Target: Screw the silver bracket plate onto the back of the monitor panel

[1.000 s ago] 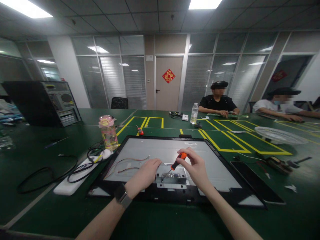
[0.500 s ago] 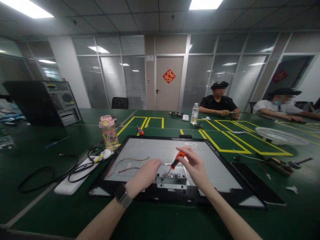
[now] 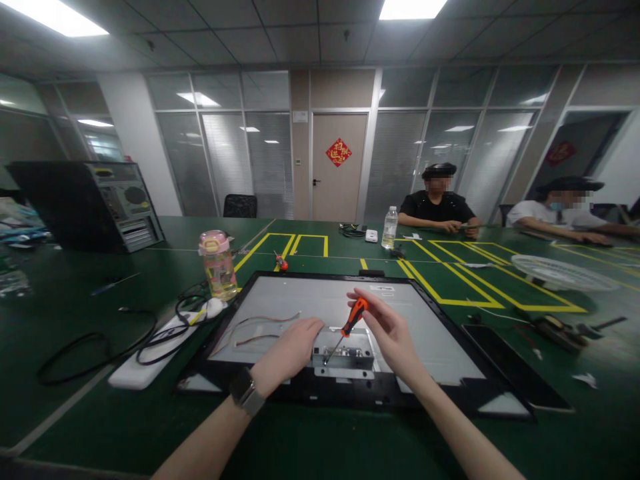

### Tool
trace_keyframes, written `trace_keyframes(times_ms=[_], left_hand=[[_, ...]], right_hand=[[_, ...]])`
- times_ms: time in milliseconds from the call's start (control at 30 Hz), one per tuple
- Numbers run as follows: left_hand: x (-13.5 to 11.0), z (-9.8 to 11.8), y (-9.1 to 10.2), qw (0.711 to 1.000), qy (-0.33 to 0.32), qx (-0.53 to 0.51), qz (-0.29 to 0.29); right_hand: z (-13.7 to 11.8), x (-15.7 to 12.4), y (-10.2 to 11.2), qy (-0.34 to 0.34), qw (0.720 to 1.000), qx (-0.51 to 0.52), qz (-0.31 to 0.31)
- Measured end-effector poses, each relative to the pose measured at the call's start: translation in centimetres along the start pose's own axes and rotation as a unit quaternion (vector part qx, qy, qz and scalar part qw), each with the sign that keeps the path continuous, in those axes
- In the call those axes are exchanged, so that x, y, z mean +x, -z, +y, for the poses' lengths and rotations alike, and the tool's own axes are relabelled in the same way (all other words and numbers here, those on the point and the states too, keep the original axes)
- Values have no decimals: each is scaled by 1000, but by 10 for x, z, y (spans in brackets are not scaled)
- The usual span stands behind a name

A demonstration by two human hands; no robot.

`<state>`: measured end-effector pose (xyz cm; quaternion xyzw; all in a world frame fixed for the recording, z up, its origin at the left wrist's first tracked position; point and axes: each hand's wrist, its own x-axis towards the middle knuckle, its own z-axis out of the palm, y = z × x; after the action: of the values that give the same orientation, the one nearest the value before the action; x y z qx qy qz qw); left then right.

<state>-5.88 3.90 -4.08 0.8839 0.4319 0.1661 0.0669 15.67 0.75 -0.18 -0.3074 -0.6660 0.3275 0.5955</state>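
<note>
A flat monitor panel (image 3: 440, 347) lies face down on the green table, with a small metal board cover (image 3: 345, 360) near its front edge and thin wires (image 3: 260, 323) on its left. My right hand (image 3: 390, 330) pinches an orange-handled screwdriver (image 3: 353, 319) whose tip points down at the metal cover. My left hand (image 3: 290, 347), with a watch on the wrist, rests with curled fingers on the panel at the cover's left edge.
A pink water bottle (image 3: 217, 265), black cables (image 3: 150, 333) and a white slab (image 3: 145, 363) lie to the left. A computer case (image 3: 100, 203) stands far left. A black strip (image 3: 510, 363) lies right of the panel. Two seated people (image 3: 440, 207) work at the far right side.
My right hand has shifted slightly left and turned the screwdriver handle; the left hand stays put.
</note>
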Motion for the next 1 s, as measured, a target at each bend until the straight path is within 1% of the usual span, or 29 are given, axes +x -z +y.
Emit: trace_keyframes(times_ms=[167,367,467,600,667,767,833,900,1000], left_hand=[[-1,0,1,1000,-5,-3,2],[-1,-2,-2,1000,-1,4,4],[0,-1,-1,1000,2,4,2],[0,2,3,1000,1,2,1],[-1,3,4,1000,-1,1,-1],[-2,3,4,1000,-2,0,-3],[-2,2,3,1000,-1,1,-2],[-1,1,2,1000,-1,3,-3],[-1,1,2,1000,3,5,-10]], right_hand=[[0,1,0,8,1000,-15,9],[3,3,0,66,991,-103,53],[1,2,0,73,990,-114,35],[-2,0,0,67,994,-85,-1],[-2,0,0,64,993,-96,5],[-2,1,0,67,987,-139,36],[-1,2,1,68,985,-154,45],[1,1,2,69,987,-144,30],[3,-1,2,61,994,-95,-6]])
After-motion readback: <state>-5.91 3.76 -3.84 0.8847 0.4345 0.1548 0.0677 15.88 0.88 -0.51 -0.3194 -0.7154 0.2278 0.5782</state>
